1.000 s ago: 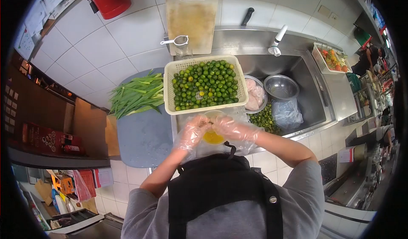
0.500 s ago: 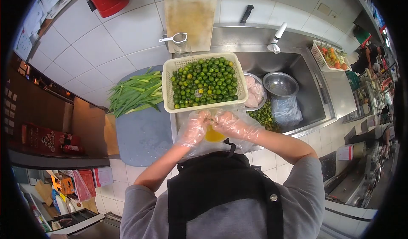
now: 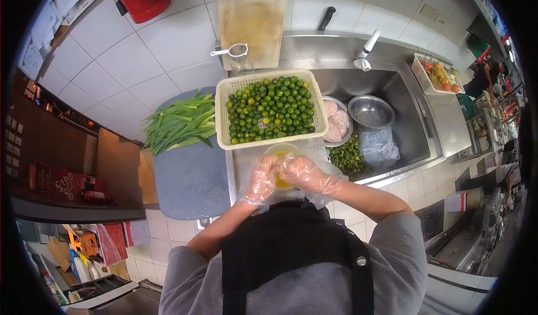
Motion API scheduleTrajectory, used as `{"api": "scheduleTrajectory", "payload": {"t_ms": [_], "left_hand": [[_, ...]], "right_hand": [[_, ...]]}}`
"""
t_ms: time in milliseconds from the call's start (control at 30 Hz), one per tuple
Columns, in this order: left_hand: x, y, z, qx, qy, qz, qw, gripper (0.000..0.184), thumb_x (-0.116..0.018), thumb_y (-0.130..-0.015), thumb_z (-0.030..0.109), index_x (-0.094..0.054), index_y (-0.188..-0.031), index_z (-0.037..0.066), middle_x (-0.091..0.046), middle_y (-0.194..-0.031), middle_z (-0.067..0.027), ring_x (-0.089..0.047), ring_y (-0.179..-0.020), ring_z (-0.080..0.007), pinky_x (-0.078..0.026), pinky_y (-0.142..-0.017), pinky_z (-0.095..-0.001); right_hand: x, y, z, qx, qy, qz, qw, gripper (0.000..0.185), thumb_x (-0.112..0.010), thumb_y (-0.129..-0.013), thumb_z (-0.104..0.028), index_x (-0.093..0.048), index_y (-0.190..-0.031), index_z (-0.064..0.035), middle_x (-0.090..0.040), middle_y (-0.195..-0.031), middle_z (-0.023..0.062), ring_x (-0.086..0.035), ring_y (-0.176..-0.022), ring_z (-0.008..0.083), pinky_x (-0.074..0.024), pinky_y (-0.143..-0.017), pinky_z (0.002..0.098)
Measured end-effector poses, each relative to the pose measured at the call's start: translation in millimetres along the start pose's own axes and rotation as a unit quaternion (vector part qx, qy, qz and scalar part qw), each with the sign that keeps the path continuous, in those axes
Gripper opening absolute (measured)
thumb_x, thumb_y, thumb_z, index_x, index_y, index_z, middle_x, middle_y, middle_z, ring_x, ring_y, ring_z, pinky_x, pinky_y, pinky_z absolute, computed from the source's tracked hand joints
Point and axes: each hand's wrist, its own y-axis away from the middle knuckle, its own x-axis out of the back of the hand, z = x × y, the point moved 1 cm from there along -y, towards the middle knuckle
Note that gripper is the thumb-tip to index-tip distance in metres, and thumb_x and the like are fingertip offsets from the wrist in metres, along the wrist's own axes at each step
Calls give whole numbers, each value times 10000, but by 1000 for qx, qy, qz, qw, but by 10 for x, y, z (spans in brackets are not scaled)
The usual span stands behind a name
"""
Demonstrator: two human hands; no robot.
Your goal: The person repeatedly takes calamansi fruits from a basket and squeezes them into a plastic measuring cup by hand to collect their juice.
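Note:
My left hand point(image 3: 262, 176) and my right hand point(image 3: 301, 170), both in clear plastic gloves, meet over a round see-through container point(image 3: 282, 147) of yellow liquid point(image 3: 283, 184). Fingers on both hands are closed and pressed together at the tips; whatever they pinch is too small or hidden to make out. Just beyond them stands a cream plastic basket point(image 3: 221, 116) full of small green citrus fruits point(image 3: 272, 105), a few of them yellowish.
Leafy green stalks point(image 3: 179, 122) lie on a grey board point(image 3: 190, 175) at left. The sink point(image 3: 386, 82) holds a steel bowl point(image 3: 371, 112), a bowl of pale meat point(image 3: 337, 124), a plastic bag point(image 3: 379, 147) and a green heap point(image 3: 347, 157). A strainer point(image 3: 237, 50) rests behind.
Both hands have shifted slightly toward my body, still together. More of the container's far rim and the liquid beyond my fingers now shows.

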Motion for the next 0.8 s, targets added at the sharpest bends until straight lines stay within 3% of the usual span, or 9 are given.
{"api": "scheduleTrajectory", "payload": {"t_ms": [67, 167, 267, 333, 500, 567, 633, 733, 800], "left_hand": [[-18, -45, -112, 8, 10, -15, 1000, 165, -593, -829, -20, -574, -981, 42, -613, -889, -188, -588, -848, -407, -470, -740, -449], [141, -123, 35, 7, 31, -44, 999, 134, -611, -844, 4, -594, -972, 43, -622, -877, -179, -601, -830, -393, -477, -727, -436], [269, -193, 129, 53, 21, -106, 993, 116, -628, -856, 16, -608, -968, 41, -624, -896, -173, -600, -832, -379, -481, -734, -414], [271, -218, 27, 8, 32, -157, 987, 107, -667, -856, 71, -626, -951, 47, -633, -912, -154, -612, -842, -338, -488, -755, -387], [447, -730, -279, 84, 198, -293, 932, 201, -735, -838, 231, -656, -885, 52, -650, -927, -97, -621, -849, -254, -497, -801, -363], [573, -971, -115, 86, -49, -324, 941, 225, -763, -818, 254, -676, -899, 63, -661, -913, -74, -622, -843, -237, -504, -812, -348], [624, -1127, -178, 44, -43, -345, 937, 251, -779, -803, 286, -695, -917, 79, -679, -920, -57, -629, -851, -225, -511, -818, -341], [734, -1293, -378, 14, 15, -359, 933, 273, -733, -837, 331, -710, -949, 84, -691, -954, -64, -639, -867, -235, -512, -821, -366], [634, -1414, -478, 73, -52, -301, 949, 277, -719, -845, 336, -711, -951, 80, -690, -964, -82, -642, -878, -254, -512, -828, -374]], "right_hand": [[-1, 7, 133, 15, -28, 7, 999, 190, -584, -898, -203, -642, -832, -35, -627, -797, 164, -635, -790, 344, -515, -742, 449], [18, 52, 165, -109, -285, -84, 949, 171, -585, -911, -211, -637, -895, -49, -632, -822, 152, -630, -819, 329, -520, -757, 424], [126, 8, 61, -81, -128, -79, 985, 164, -572, -920, -169, -597, -1038, -58, -616, -975, 132, -606, -890, 323, -502, -825, 404], [123, 42, 127, 84, 56, -58, 993, 150, -598, -876, -179, -606, -984, -75, -641, -892, 150, -649, -829, 324, -538, -743, 410], [195, -122, -38, -7, 79, -74, 994, 170, -592, -865, -198, -599, -980, -73, -640, -870, 150, -654, -833, 331, -538, -734, 434], [209, -179, 7, -56, 110, -68, 990, 185, -584, -870, -206, -594, -994, -70, -640, -862, 147, -653, -835, 334, -536, -728, 443], [180, -205, 94, 44, 102, 0, 994, 177, -566, -876, -204, -570, -977, -59, -647, -863, 143, -654, -832, 342, -533, -721, 455], [181, -166, 120, -69, 114, -36, 990, 198, -539, -893, -168, -551, -1050, -48, -639, -876, 163, -643, -820, 354, -533, -727, 449], [143, -126, 157, -30, 95, -12, 995, 195, -538, -896, -187, -552, -1039, -55, -641, -876, 171, -648, -822, 354, -533, -725, 454]]}}
